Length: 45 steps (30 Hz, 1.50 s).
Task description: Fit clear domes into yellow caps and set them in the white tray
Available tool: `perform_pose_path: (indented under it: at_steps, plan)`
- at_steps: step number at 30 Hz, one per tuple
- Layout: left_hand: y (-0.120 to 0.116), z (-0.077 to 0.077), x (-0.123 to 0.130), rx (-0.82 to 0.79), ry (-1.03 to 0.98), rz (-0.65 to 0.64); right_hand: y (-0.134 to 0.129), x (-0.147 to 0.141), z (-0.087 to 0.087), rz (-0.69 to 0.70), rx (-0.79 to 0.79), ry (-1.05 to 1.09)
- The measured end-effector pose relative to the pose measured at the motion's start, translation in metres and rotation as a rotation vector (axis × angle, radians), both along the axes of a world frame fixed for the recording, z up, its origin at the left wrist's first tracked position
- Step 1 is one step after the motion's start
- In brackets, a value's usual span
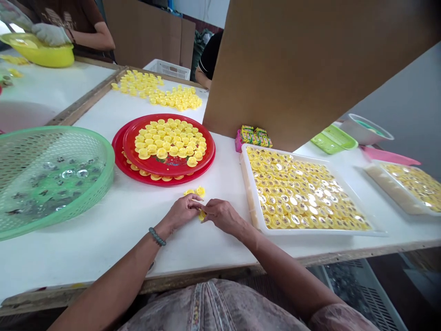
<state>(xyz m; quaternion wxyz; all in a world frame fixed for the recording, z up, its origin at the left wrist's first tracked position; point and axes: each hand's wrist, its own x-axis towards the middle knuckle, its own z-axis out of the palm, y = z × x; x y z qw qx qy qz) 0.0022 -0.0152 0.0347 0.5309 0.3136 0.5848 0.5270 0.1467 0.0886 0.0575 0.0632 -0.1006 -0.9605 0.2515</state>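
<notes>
Over the white table, my left hand [182, 212] and my right hand [223, 215] meet, fingers closed around one small yellow plastic piece [201, 214]. Its shape is mostly covered by the fingers. Just beyond them lie a few loose yellow pieces [200, 191]. Farther back, a red round tray [129, 138] bears many flanged yellow pieces [161, 138] and is stacked on another red tray with more of them. To the right, a white tray [244, 174] is filled with rows of yellow pieces that have shiny clear tops and dark specks inside.
At left stands a green perforated basket [103, 151] holding clear domed parts [69, 174]. Yellow pieces [175, 97] lie scattered at the back. A cardboard panel [292, 69] rises behind small boxes [255, 136]. A second filled tray [396, 193] is far right. A co-worker's gloved hand [51, 34] reaches into a yellow basin [51, 56].
</notes>
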Motion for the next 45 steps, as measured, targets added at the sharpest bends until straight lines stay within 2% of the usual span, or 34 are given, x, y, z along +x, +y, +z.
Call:
perform_pose_path:
  at_steps: [4, 8, 12, 15, 18, 23, 26, 28, 33, 36, 41, 45]
  plan:
    - [0.001, 0.000, 0.005, -0.023, 0.114, 0.062, -0.008, 0.010, -0.006, -0.221, -0.130, 0.114]
    - [0.003, -0.003, 0.008, -0.023, 0.225, 0.107, -0.016, 0.015, -0.012, -0.349, -0.121, 0.119]
    - [0.000, -0.002, 0.009, -0.096, 0.324, 0.139, -0.017, 0.014, -0.012, -0.346, -0.110, 0.117]
    - [-0.002, -0.001, 0.013, -0.159, 0.154, 0.099, -0.014, 0.011, -0.008, -0.314, -0.131, 0.122]
    - [-0.001, 0.000, 0.017, -0.207, -0.027, 0.126, -0.012, 0.008, -0.003, -0.248, -0.138, 0.100]
    - [0.000, 0.003, 0.018, -0.236, -0.089, 0.145, -0.006, 0.001, 0.005, -0.163, -0.073, 0.001]
    - [-0.002, 0.007, 0.016, -0.213, -0.112, 0.115, -0.005, 0.003, 0.003, -0.138, -0.105, 0.015]
    - [-0.003, 0.010, 0.014, -0.200, -0.130, 0.091, -0.007, 0.009, -0.001, -0.180, -0.152, 0.051]
    - [-0.002, 0.011, 0.010, -0.155, -0.144, 0.084, -0.015, 0.023, -0.012, -0.395, -0.196, 0.135]
    - [0.000, 0.007, 0.010, -0.128, -0.147, 0.102, -0.016, 0.026, -0.010, -0.406, -0.196, 0.150]
    - [0.001, 0.003, 0.012, -0.116, -0.128, 0.092, -0.015, 0.022, -0.009, -0.345, -0.178, 0.160]
    - [0.002, 0.004, 0.013, -0.132, -0.099, 0.096, -0.015, 0.022, -0.014, -0.424, -0.230, 0.202]
